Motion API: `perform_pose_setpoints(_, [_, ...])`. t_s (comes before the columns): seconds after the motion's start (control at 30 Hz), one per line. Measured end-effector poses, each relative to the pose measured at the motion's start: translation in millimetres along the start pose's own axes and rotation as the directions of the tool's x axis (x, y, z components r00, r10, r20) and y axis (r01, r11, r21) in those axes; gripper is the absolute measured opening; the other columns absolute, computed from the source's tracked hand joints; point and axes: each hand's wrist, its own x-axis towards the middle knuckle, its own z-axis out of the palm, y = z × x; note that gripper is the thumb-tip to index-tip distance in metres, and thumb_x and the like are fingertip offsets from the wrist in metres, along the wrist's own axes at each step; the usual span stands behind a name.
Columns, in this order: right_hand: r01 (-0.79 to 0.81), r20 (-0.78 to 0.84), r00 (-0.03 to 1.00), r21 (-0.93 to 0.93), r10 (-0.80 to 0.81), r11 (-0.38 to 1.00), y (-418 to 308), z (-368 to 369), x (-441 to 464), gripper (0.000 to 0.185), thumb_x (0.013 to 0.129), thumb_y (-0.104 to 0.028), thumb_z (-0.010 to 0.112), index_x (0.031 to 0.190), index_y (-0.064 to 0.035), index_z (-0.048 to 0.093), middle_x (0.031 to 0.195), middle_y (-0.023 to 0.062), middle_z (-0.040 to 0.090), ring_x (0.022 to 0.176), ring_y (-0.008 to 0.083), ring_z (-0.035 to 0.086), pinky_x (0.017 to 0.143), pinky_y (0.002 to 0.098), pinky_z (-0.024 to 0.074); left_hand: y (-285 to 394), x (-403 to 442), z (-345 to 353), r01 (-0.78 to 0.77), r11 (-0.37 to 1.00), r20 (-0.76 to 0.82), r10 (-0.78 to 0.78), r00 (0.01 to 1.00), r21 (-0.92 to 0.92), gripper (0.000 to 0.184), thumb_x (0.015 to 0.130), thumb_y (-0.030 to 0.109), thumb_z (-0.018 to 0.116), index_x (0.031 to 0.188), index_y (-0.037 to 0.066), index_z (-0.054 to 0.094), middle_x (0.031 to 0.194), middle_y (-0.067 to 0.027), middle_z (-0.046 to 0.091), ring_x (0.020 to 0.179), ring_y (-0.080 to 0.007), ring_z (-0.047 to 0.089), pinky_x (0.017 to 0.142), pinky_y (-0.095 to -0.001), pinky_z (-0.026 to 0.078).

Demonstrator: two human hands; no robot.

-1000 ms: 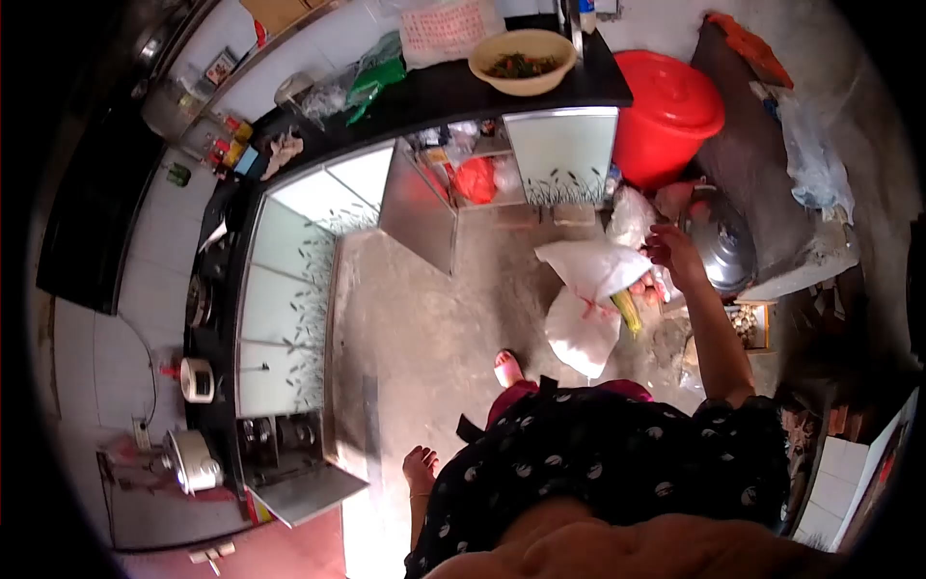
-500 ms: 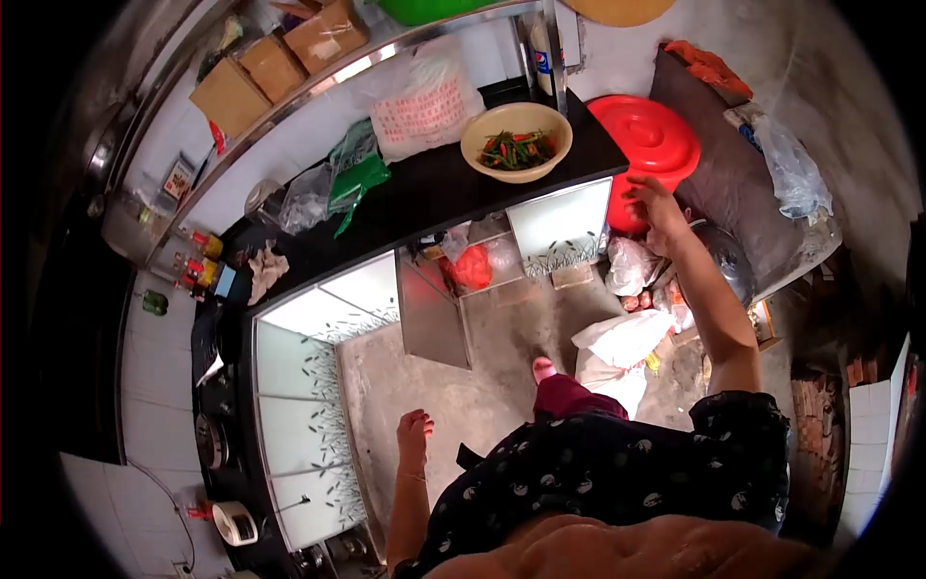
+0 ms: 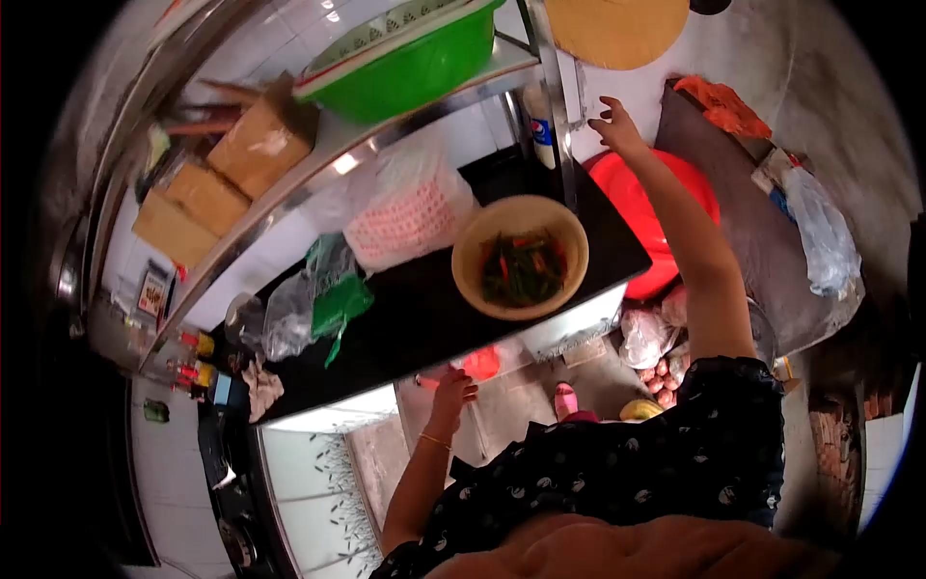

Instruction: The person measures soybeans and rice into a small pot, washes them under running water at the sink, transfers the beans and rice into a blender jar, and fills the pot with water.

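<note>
My right hand (image 3: pixel 618 128) reaches forward with its fingers apart and holds nothing. It is above the red lidded bucket (image 3: pixel 617 188), near the metal shelf post (image 3: pixel 550 106). My left hand (image 3: pixel 451 398) hangs in front of the black counter (image 3: pixel 395 343), fingers loosely spread and empty, over the open lower cabinet. On the counter stands a cream bowl (image 3: pixel 469 246) with cut green vegetables and red strips (image 3: pixel 526 268) in it. Neither hand touches the bowl.
Behind the bowl sit a white plastic bag with red print (image 3: pixel 410 217) and a green bag (image 3: pixel 340 304). A green basin (image 3: pixel 415 68) and cardboard boxes (image 3: pixel 260 145) rest on the shelf. Bags and potatoes (image 3: pixel 661 381) lie on the floor at right.
My view has moved closer to the counter, and the bowl looks larger. My right arm has stretched further forward, past the bucket lid. My left hand has risen towards the counter.
</note>
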Motion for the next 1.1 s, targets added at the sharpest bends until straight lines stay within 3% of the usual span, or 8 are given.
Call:
perform_pose_setpoints(0.13, [0.145,0.017,0.989,-0.23,-0.145,0.962,15.7,28.9,91.7,0.084,0.074,-0.032,0.072,0.143,-0.0057,0.031,0.128,0.0331,0.046,0.122,0.0451,0.044,0.105,0.0447,0.0367,51.6,71.5,60.8,0.106,0.983,-0.016,-0.11,0.994,-0.15,0.042,0.091,0.017,0.053,0.129,0.002,0.042,0.108,-0.0093,0.057,0.089,-0.0234,0.064,0.075,-0.0363,0.054])
perform_pose_setpoints(0.27, [0.459,0.098,0.885,-0.347,-0.455,0.818,45.0,66.3,168.7,0.084,0.074,-0.021,0.067,0.147,-0.0105,0.026,0.132,0.0317,0.044,0.121,0.0447,0.046,0.101,0.0444,0.041,72.1,116.3,71.4,0.203,0.977,0.219,-0.184,0.958,-0.068,0.045,0.089,0.014,0.054,0.128,-0.001,0.037,0.103,-0.0107,0.059,0.082,-0.0254,0.065,0.074,-0.0377,0.056])
perform_pose_setpoints(0.33, [0.514,0.195,0.858,-0.338,-0.476,0.788,66.6,82.4,203.3,0.083,0.074,-0.02,0.067,0.146,-0.0103,0.028,0.134,0.0305,0.043,0.122,0.0447,0.046,0.1,0.0435,0.0417,71.7,125.0,80.9,0.179,0.981,0.099,-0.172,0.98,-0.076,0.039,0.086,0.01,0.051,0.122,-0.002,0.041,0.103,-0.0142,0.059,0.085,-0.0267,0.065,0.075,-0.0439,0.057])
perform_pose_setpoints(0.6, [0.397,0.153,0.916,-0.219,-0.37,0.891,41.5,104.3,216.6,0.061,0.078,-0.032,0.068,0.129,-0.0038,0.051,0.127,0.0245,0.055,0.118,0.0368,0.054,0.098,0.0366,0.0424,115.9,122.3,100.3,0.168,0.915,0.013,-0.175,0.984,-0.367,0.032,0.082,0.001,0.05,0.113,0.0,0.04,0.104,-0.0183,0.057,0.088,-0.0323,0.065,0.075,-0.0474,0.059])
perform_pose_setpoints(0.83, [0.458,0.167,0.886,-0.186,-0.431,0.869,84.7,118.6,261.7,0.058,0.079,-0.027,0.066,0.129,-0.0034,0.049,0.123,0.027,0.053,0.116,0.0378,0.053,0.096,0.0393,0.0438,113.1,141.2,89.8,0.147,0.98,-0.062,-0.156,0.986,-0.136,0.027,0.082,0.003,0.054,0.107,-0.001,0.045,0.107,-0.0171,0.058,0.086,-0.0295,0.066,0.07,-0.0441,0.061])
perform_pose_setpoints(0.9, [0.518,0.101,0.853,-0.271,-0.511,0.811,113.6,120.6,284.5,0.058,0.079,-0.025,0.066,0.13,-0.0036,0.048,0.121,0.0279,0.052,0.115,0.0383,0.052,0.096,0.0405,0.0442,111.5,141.0,79.3,0.128,0.982,-0.082,-0.14,0.987,-0.139,0.027,0.082,0.003,0.055,0.107,-0.001,0.046,0.105,-0.0168,0.058,0.085,-0.0291,0.066,0.07,-0.0439,0.061])
perform_pose_setpoints(0.93, [0.491,0.118,0.845,-0.56,-0.522,0.667,93.0,108.0,268.7,0.059,0.078,-0.024,0.067,0.13,-0.0034,0.047,0.119,0.0278,0.053,0.113,0.0389,0.052,0.095,0.0417,0.0445,115.3,139.6,76.2,0.109,0.985,-0.108,-0.124,0.986,-0.134,0.027,0.081,0.003,0.056,0.106,-0.001,0.048,0.1,-0.0156,0.059,0.084,-0.0294,0.065,0.069,-0.0437,0.061])
perform_pose_setpoints(1.1, [0.57,-0.073,0.783,-0.313,-0.618,0.76,22.5,37.9,175.5,0.062,0.079,-0.026,0.069,0.131,-0.0027,0.046,0.122,0.0208,0.054,0.113,0.037,0.051,0.097,0.042,0.0424,112.3,133.8,36.2,0.076,0.995,-0.191,-0.086,0.978,-0.057,0.024,0.077,0.005,0.055,0.1,-0.002,0.053,0.094,-0.0132,0.06,0.079,-0.0266,0.064,0.065,-0.0409,0.06])
